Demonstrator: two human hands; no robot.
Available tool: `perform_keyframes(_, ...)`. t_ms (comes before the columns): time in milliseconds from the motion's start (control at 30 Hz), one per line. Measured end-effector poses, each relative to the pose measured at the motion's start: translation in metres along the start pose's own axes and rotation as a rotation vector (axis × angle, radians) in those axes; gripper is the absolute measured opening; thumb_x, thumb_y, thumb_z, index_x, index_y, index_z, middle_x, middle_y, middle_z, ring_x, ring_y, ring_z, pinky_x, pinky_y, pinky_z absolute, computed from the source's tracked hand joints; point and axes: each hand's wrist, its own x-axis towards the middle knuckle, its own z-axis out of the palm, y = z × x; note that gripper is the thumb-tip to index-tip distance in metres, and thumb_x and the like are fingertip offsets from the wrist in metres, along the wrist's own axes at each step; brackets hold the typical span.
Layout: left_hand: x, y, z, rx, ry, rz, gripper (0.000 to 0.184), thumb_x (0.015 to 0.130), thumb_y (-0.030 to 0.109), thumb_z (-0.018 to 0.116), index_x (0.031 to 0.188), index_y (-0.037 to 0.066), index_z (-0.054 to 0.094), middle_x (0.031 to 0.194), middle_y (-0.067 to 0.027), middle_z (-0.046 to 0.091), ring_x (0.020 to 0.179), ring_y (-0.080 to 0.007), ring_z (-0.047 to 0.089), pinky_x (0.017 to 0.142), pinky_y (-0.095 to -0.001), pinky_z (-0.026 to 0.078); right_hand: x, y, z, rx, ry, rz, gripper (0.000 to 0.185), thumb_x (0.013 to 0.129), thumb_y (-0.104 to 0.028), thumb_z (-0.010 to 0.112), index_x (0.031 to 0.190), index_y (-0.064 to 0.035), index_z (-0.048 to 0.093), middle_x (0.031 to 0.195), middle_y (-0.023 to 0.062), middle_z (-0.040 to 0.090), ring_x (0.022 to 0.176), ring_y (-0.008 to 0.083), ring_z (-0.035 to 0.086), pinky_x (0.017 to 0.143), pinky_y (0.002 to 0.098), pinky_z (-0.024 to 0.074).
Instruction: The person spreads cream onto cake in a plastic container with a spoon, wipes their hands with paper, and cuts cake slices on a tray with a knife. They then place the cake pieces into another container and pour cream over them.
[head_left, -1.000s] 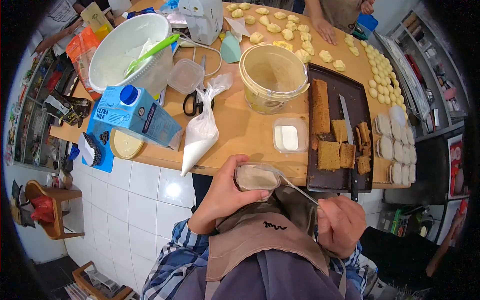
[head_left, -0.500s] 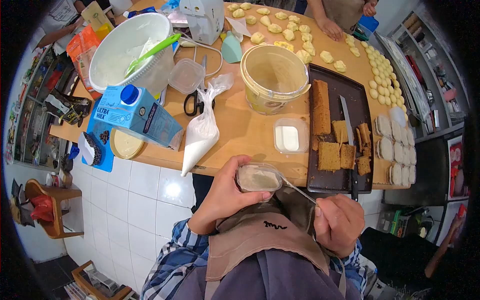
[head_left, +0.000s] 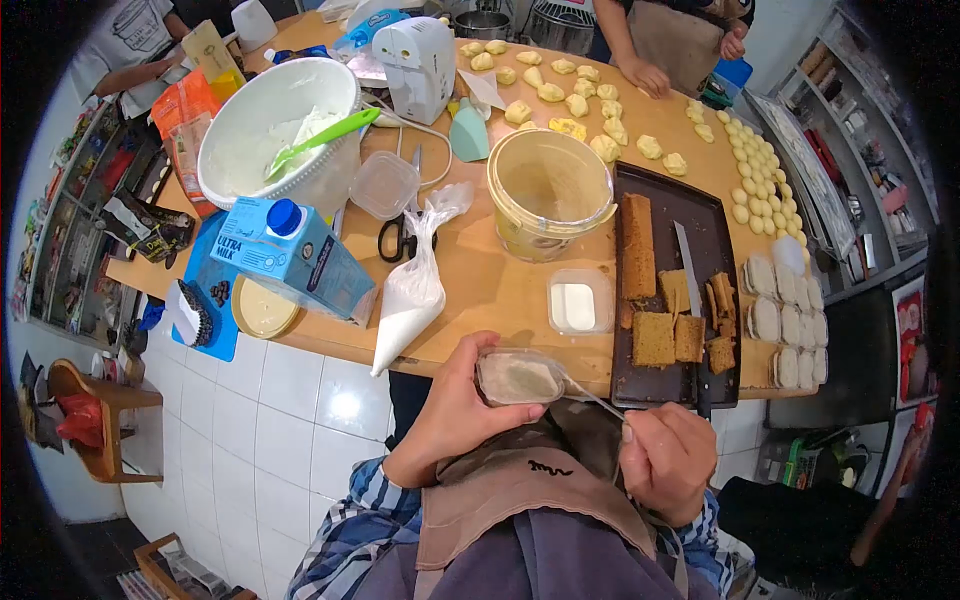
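My left hand [head_left: 452, 408] is wrapped round a small clear plastic tub [head_left: 520, 378], tilted, with something pale greyish-beige inside. Pinched in my right hand [head_left: 668, 460] is a thin metal spoon [head_left: 597, 401], whose far end meets the tub's right rim; that end is hard to make out. Just past the tub, on the table edge, stands another clear tub [head_left: 579, 305] with a white filling. To its right lies a dark baking tray [head_left: 660, 389] holding brown cake pieces [head_left: 654, 340] and a long knife [head_left: 690, 262].
A filled piping bag [head_left: 410, 310], a milk carton [head_left: 295, 258] and a white mixing bowl [head_left: 225, 165] stand left. Behind is a cream bucket [head_left: 545, 235]. Filled tubs [head_left: 765, 322] sit stacked right. Dough pieces [head_left: 605, 148] cover the far side, near another person's hand [head_left: 645, 76].
The view has tilted up, so the table things sit slightly lower. The tub and the spoon have shifted slightly in my hands, and my right hand is a little nearer the tub.
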Motion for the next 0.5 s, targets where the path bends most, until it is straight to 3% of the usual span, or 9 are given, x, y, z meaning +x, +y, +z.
perform_keyframes(500,-0.004,0.0023,0.0014,0.106,0.03,0.022,0.088,0.058,0.033,0.085,0.122,-0.008,0.04,0.112,-0.0235,0.052,0.104,-0.031,0.055,0.089,-0.0358,0.045,-0.0041,0.0016,0.0017,-0.032,0.002,-0.012,0.027,0.063,0.002,0.067,0.089,0.0043,0.06,0.062,0.0098,0.053,0.052,0.0238,0.056,0.046,0.033,0.045)
